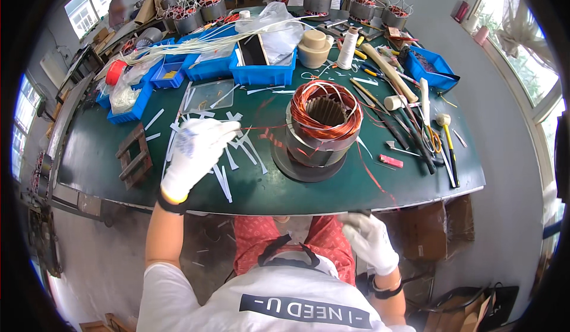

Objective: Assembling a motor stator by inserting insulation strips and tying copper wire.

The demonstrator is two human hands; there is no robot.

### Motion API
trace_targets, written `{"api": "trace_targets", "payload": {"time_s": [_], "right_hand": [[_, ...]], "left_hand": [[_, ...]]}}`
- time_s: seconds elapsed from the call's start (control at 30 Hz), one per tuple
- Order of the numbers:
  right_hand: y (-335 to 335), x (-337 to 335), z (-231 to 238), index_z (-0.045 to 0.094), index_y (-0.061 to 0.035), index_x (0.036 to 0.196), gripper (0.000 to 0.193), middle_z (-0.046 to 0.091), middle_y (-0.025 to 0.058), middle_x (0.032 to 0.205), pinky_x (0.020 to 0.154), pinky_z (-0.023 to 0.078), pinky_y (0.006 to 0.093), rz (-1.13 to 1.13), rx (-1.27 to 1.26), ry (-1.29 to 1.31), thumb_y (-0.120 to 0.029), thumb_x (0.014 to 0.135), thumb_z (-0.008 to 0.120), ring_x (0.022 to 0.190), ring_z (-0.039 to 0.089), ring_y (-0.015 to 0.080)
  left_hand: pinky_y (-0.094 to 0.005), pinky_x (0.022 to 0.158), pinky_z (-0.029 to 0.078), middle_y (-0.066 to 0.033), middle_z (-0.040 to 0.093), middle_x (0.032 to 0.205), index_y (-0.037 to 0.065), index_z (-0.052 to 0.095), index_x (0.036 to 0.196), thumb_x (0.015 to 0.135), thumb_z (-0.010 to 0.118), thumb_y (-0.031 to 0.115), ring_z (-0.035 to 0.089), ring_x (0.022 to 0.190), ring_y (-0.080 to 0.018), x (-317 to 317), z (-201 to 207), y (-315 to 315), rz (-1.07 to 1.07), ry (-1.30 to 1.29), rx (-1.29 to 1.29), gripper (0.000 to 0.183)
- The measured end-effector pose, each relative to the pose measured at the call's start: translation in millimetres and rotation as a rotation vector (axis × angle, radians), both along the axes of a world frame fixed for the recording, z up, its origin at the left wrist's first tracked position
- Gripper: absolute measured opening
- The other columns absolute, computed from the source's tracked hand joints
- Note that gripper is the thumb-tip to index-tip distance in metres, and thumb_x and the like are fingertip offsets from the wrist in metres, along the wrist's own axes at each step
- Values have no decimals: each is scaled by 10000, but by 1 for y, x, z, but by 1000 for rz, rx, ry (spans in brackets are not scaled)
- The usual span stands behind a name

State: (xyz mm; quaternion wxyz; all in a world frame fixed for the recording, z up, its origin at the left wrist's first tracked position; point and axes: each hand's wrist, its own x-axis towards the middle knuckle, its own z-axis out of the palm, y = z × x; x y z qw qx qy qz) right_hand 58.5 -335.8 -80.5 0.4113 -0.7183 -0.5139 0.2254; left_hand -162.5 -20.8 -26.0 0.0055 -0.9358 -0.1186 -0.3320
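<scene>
- Stator [320,149] at mid-table; well to its left, a wooden frame [138,164] lies on the green table [261,198], seemingly parked clear of the hands.
- Left hand [199,145], gloved, reaches over the table left of the stator, apart from it; its fingertips look pinched on a thin red wire [261,128].
- White strips [223,183] lie loose beside that hand, probably for easy picking.
- The wire runs nearly straight rightward from the fingertips to the stator's side, perhaps held out to keep it separate from the loops.
- The stator stands upright on a round dark base [304,175], bore upward, likely leaving its copper winding [300,107] reachable all round.
- Right hand [372,241], gloved, hangs below the table's edge, apart from the stator; fingers partly curled, blurred, so I cannot tell whether they grasp anything.
- A mallet [450,149] lies far right, presumably within reach.
</scene>
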Motion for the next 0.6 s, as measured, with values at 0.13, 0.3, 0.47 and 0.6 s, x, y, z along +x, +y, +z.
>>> {"api": "trace_targets", "payload": {"time_s": [0.13, 0.3, 0.47, 0.6], "right_hand": [[40, 34, -27, 485, 42, 1368, 557, 572, 237, 1312, 1017, 431, 359, -143, 41, 98, -275, 931, 623, 1193, 566, 311], [113, 103, -36, 324, 49, 1472, 606, 508, 149, 1374, 989, 430, 330, -42, 150, 400, -377, 1050, 414, 1167, 537, 233], [188, 141, 17, 503, 36, 1265, 345, 685, 119, 1085, 888, 513, 329, 153, 177, 588, -142, 976, 563, 976, 650, 188], [235, 158, 41, 582, -1, 1129, 220, 680, 97, 1009, 869, 537, 334, 91, 47, 930, -151, 971, 547, 919, 653, 185]], "left_hand": [[-379, 846, 475, -69, 686, 871, 48, 697, 889, 804, 672, 2, 633, 896, -266, -14, 27, -24, 458, -358, 343, 99], [-439, 930, 472, -235, 597, 1216, 15, 660, 1058, 824, 728, 241, 589, 1101, -332, -39, -49, -101, -178, -83, -168, 333], [-369, 1137, 329, -184, 491, 1432, -24, 491, 1379, 986, 550, 358, 457, 1346, -244, 48, -111, -38, -57, -254, -930, 551], [-360, 1165, 285, -163, 458, 1466, -45, 326, 1480, 1020, 362, 555, 420, 1370, -224, 127, -30, 23, -541, 66, -1692, 757]]}}
